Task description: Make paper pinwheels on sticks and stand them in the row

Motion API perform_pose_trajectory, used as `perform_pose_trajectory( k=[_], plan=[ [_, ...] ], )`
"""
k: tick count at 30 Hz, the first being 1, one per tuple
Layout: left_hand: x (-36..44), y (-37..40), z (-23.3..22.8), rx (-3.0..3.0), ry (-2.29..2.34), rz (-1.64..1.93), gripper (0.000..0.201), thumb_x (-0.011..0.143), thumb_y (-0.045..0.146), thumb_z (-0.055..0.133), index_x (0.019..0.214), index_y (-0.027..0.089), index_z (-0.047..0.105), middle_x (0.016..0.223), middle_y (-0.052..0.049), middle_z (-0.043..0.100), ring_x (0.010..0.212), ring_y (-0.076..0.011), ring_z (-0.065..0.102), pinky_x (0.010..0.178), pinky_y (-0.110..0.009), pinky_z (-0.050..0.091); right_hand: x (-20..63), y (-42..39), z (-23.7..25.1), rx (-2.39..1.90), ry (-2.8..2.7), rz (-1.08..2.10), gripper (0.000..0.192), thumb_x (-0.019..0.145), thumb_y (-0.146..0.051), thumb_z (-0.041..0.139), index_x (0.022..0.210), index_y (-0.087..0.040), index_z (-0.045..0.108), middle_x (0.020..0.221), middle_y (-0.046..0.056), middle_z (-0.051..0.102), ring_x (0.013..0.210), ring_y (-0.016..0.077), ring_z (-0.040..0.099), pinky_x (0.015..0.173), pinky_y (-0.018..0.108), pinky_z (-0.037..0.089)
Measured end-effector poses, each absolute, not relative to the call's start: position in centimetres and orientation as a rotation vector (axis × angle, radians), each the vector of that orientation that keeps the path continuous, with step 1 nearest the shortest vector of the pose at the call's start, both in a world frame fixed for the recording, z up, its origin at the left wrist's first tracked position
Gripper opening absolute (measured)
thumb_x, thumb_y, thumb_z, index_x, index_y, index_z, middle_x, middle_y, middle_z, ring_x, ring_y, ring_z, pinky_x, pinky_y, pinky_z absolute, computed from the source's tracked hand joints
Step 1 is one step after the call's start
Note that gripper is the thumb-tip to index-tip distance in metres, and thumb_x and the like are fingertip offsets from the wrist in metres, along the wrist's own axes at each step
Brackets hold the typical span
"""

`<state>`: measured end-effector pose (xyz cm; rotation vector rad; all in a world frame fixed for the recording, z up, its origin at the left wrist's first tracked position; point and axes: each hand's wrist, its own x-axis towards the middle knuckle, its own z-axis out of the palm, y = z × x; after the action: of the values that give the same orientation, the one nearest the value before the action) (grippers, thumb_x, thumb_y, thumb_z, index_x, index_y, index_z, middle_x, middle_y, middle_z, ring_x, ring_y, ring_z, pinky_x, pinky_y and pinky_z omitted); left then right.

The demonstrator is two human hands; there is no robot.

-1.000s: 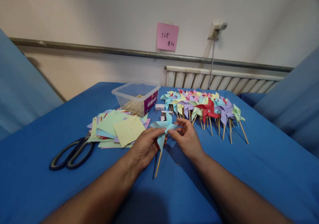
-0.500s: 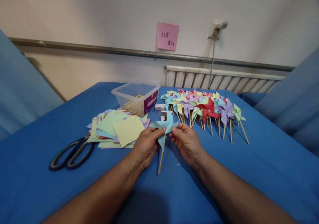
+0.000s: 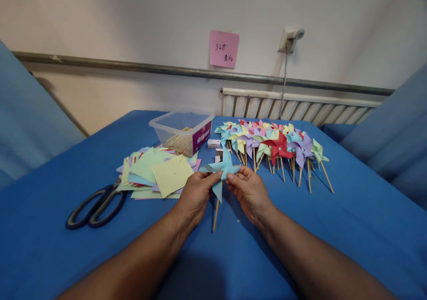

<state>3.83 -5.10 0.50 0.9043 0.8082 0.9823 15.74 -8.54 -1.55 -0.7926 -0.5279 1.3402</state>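
Observation:
A light blue paper pinwheel (image 3: 227, 160) is held up between both hands, with its wooden stick (image 3: 216, 215) slanting down below. My left hand (image 3: 198, 193) is closed on its left side, thumb near the centre of the paper. On the other side, my right hand (image 3: 250, 188) pinches the right blade between thumb and fingers. Behind the pinwheel stands a small open box (image 3: 219, 154), partly covered by the paper. The pin at the centre, if there is one, is hidden by the thumbs.
Left of my hands lie stacked coloured paper squares (image 3: 171, 175) and black-handled scissors (image 3: 100, 206). A clear plastic tub (image 3: 160, 128) of sticks and a small white box (image 3: 214, 143) stand behind. Many finished pinwheels (image 3: 279, 148) lie at right on the blue cloth (image 3: 333, 229).
The light blue pinwheel has turned slightly, so its face shows more to me. My right thumb has shifted a little left, towards its centre. The other things have stayed put.

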Motion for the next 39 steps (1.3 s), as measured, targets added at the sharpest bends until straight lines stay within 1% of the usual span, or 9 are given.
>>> perform_pose_trajectory(
  k=[6, 10, 13, 16, 23, 27, 32, 36, 39],
  plan=[
    [3.76, -5.02, 0.38, 0.915, 0.78, 0.96, 0.028, 0.068, 0.026, 0.074, 0.092, 0.013, 0.071, 0.078, -0.006, 0.071, 0.068, -0.0158, 0.062, 0.068, -0.027, 0.047, 15.66, -8.63, -1.47, -0.81, -0.508, 1.328, 0.034, 0.061, -0.022, 0.083, 0.086, -0.018, 0.06, 0.067, -0.004, 0.066, 0.058, 0.0077, 0.058, 0.059, 0.02, 0.044],
    [3.72, -5.02, 0.68, 0.898, 0.77, 0.978, 0.026, 0.068, 0.023, 0.074, 0.091, 0.013, 0.071, 0.079, -0.006, 0.072, 0.072, -0.0171, 0.064, 0.071, -0.027, 0.048, 15.41, -8.76, -1.16, -0.803, -0.559, 1.32, 0.038, 0.061, -0.022, 0.082, 0.091, -0.019, 0.059, 0.072, -0.003, 0.067, 0.064, 0.0091, 0.06, 0.062, 0.021, 0.045],
    [3.72, -5.09, 0.96, 0.869, 0.775, 0.973, 0.025, 0.067, 0.023, 0.075, 0.09, 0.013, 0.072, 0.079, -0.006, 0.072, 0.072, -0.0172, 0.064, 0.071, -0.027, 0.048, 15.2, -8.76, -0.98, -0.797, -0.623, 1.269, 0.038, 0.059, -0.02, 0.083, 0.089, -0.019, 0.059, 0.07, -0.004, 0.066, 0.063, 0.0091, 0.059, 0.062, 0.022, 0.044],
    [3.75, -5.18, 1.04, 0.84, 0.803, 0.94, 0.025, 0.066, 0.024, 0.076, 0.088, 0.013, 0.072, 0.074, -0.005, 0.072, 0.066, -0.0167, 0.064, 0.068, -0.028, 0.049, 15.19, -8.64, -1.12, -0.812, -0.633, 1.236, 0.037, 0.06, -0.02, 0.082, 0.088, -0.02, 0.058, 0.066, -0.005, 0.065, 0.059, 0.0095, 0.057, 0.061, 0.023, 0.043],
    [3.81, -5.17, 0.97, 0.849, 0.782, 0.941, 0.023, 0.065, 0.022, 0.076, 0.086, 0.013, 0.072, 0.072, -0.005, 0.071, 0.063, -0.0155, 0.063, 0.064, -0.026, 0.049, 15.51, -8.49, -1.72, -0.801, -0.616, 1.292, 0.038, 0.061, -0.022, 0.082, 0.09, -0.02, 0.057, 0.073, -0.003, 0.068, 0.06, 0.0103, 0.06, 0.06, 0.024, 0.044],
    [3.75, -5.1, 1.23, 0.841, 0.769, 0.974, 0.022, 0.065, 0.023, 0.075, 0.085, 0.013, 0.072, 0.074, -0.005, 0.072, 0.067, -0.0162, 0.064, 0.069, -0.027, 0.05, 15.47, -8.48, -1.54, -0.799, -0.633, 1.295, 0.04, 0.059, -0.021, 0.082, 0.091, -0.019, 0.058, 0.071, -0.003, 0.067, 0.063, 0.0114, 0.061, 0.062, 0.024, 0.045],
    [3.71, -5.01, 1.05, 0.87, 0.768, 0.984, 0.022, 0.067, 0.022, 0.075, 0.087, 0.013, 0.072, 0.076, -0.005, 0.072, 0.067, -0.0161, 0.064, 0.064, -0.025, 0.048, 15.51, -8.58, -1.4, -0.779, -0.661, 1.314, 0.035, 0.061, -0.022, 0.081, 0.088, -0.019, 0.06, 0.067, -0.003, 0.066, 0.062, 0.0112, 0.061, 0.063, 0.024, 0.045],
    [3.72, -5.01, 0.9, 0.882, 0.778, 1.001, 0.023, 0.068, 0.022, 0.074, 0.089, 0.013, 0.072, 0.077, -0.005, 0.072, 0.069, -0.0161, 0.065, 0.068, -0.026, 0.049, 15.62, -8.57, -1.48, -0.774, -0.632, 1.328, 0.035, 0.062, -0.023, 0.082, 0.089, -0.019, 0.06, 0.071, -0.002, 0.067, 0.064, 0.0114, 0.061, 0.064, 0.024, 0.045],
    [3.74, -5.02, 0.91, 0.892, 0.804, 1.002, 0.024, 0.066, 0.023, 0.075, 0.089, 0.014, 0.072, 0.076, -0.004, 0.072, 0.068, -0.0165, 0.065, 0.067, -0.027, 0.049, 15.7, -8.52, -1.55, -0.773, -0.626, 1.351, 0.03, 0.062, -0.024, 0.081, 0.083, -0.018, 0.061, 0.068, -0.002, 0.065, 0.061, 0.0107, 0.059, 0.062, 0.024, 0.044]
  ],
)
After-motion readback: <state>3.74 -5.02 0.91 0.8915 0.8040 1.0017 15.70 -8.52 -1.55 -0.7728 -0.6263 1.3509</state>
